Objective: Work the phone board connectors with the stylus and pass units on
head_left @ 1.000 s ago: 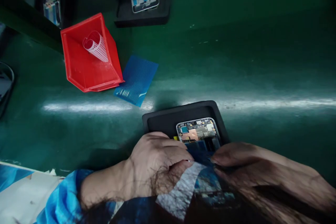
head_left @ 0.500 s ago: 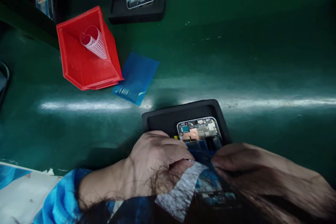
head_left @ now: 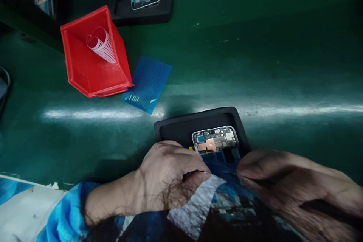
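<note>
- Phone with back open, circuit board showing, lying in black tray on green bench.
- Left hand curled over phone's lower left, fingers pinched together on blue film (hold partly hidden).
- Right hand just right of film, fingertips closed at its edge; cannot tell whether gripping.
- Red bin and blue sheet well apart, upper left.

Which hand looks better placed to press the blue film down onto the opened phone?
Probably the left hand: its fingers already rest on the blue film over the phone; the right hand touches only the edge.
</note>
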A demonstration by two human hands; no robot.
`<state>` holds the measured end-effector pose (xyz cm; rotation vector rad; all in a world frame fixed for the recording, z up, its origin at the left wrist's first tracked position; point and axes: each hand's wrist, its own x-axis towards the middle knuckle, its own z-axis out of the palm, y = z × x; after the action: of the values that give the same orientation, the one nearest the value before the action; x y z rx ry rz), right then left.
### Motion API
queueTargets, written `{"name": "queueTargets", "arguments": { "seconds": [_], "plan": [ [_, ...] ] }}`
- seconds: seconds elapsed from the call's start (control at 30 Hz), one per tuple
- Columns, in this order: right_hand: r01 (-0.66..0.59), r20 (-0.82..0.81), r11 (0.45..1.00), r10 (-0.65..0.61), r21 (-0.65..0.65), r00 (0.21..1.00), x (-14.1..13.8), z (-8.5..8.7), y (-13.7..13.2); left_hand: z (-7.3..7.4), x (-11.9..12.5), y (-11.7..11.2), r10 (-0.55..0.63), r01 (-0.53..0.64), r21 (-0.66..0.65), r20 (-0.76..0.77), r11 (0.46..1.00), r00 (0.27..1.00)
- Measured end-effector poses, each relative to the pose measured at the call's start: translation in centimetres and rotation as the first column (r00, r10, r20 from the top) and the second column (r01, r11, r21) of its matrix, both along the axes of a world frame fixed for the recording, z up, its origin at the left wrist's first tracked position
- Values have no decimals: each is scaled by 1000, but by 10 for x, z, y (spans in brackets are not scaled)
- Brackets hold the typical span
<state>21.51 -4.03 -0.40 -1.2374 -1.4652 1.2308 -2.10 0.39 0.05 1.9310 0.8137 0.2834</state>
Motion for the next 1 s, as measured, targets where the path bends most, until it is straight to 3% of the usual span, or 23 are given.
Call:
{"name": "queueTargets", "arguments": {
  "seconds": [0.07, 0.2, 0.3, 0.53, 1.0],
  "plan": [
    [-8, 18, 1000, 7, 24, 1000, -2, 2, 6, -1, 0, -1, 8, -8, 12, -1, 1000, 1000],
    [241, 31, 967, -239, -83, 970, 4, -3, 12, -3, -1, -2, 18, -18, 28, -4, 999, 1000],
    [297, -9, 936, -304, -186, 953, 13, -12, 14, -6, -2, -3, 21, -21, 41, 9, 999, 1000],
    [247, -54, 943, -265, -223, 963, 15, -25, 18, -5, -2, -2, 43, -44, 121, 15, 992, 999],
    [251, 48, 960, -246, -125, 968, 12, -16, 20, -1, 0, 2, 44, -46, 77, 29, 996, 999]
  ]
}}
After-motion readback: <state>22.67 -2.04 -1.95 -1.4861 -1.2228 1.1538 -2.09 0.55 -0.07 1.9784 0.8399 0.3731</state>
